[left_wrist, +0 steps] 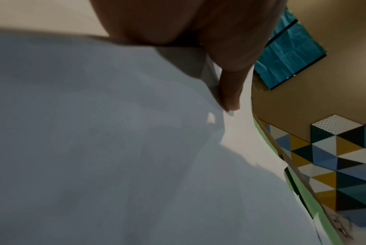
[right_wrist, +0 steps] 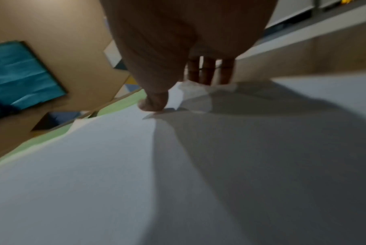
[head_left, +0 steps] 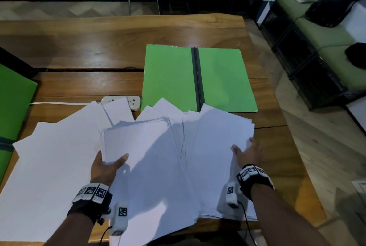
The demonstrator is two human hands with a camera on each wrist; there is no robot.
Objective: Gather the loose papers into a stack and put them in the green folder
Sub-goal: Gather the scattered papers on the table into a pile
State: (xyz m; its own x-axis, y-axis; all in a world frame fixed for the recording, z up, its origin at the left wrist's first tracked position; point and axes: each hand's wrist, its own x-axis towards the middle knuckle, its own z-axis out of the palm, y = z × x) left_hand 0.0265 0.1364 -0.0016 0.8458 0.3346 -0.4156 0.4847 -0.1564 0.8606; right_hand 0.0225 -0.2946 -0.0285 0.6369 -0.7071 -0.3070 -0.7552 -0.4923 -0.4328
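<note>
The green folder (head_left: 198, 77) lies open and flat on the wooden table (head_left: 99, 47), black spine in its middle. Loose white papers (head_left: 49, 166) fan out across the table's near side, some overlapping the folder's near edge. My left hand (head_left: 112, 163) grips a partly squared stack of papers (head_left: 138, 142), raised a little above the rest, thumb (left_wrist: 230, 92) on top and fingers hidden beneath. My right hand (head_left: 244, 149) pinches the right-hand sheets (head_left: 217, 136) near their right edge; its thumb (right_wrist: 154, 102) presses on top, and the fingers (right_wrist: 207, 71) drop behind the edge.
A white power strip (head_left: 122, 101) with its cord lies just beyond the papers, partly covered. A second green folder (head_left: 13, 103) sits at the left edge. The table's right edge is close to my right hand. Green-cushioned benches (head_left: 326, 33) with black bags stand at the right.
</note>
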